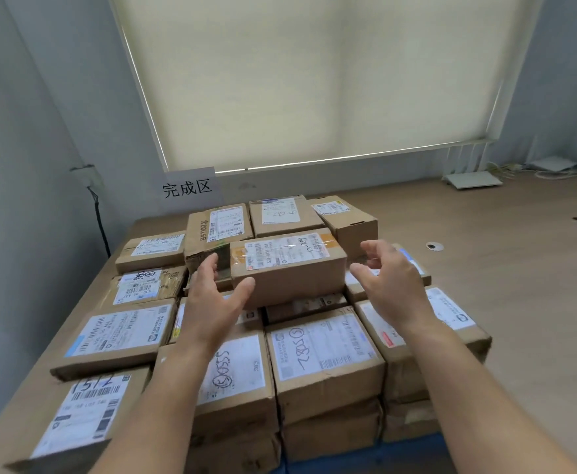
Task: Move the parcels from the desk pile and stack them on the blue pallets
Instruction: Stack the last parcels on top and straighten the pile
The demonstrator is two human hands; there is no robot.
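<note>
Both my hands flank the top parcel (287, 268) as it lies label-up on the upper layer of the stack (321, 350) of cardboard boxes, which stands on the blue pallet (413, 451) below a wall sign (187, 188). My left hand (211, 295) is spread, with fingers straight along the parcel's left end and the thumb touching its front face, not clamped round it. My right hand (388, 278) hangs just off the right end, fingers loosely curled and holding nothing. The trouble I see lies underneath: the parcel appears to span more than one box, and I cannot tell whether those tops are level. If they are not, it may rock or creep toward me once my left hand comes away, and a dragging thumb could pull its front edge forward. On the left it sits close against a taped box (205, 248) whose near corner already looks crumpled, so a sideways shove from me could crush that corner further or push the neighbour out of line. My right hand is near enough to clip the parcel's right end and twist it. The glossy tape across its top looks slick, and I judge that anything stacked on it next may slide.
</note>
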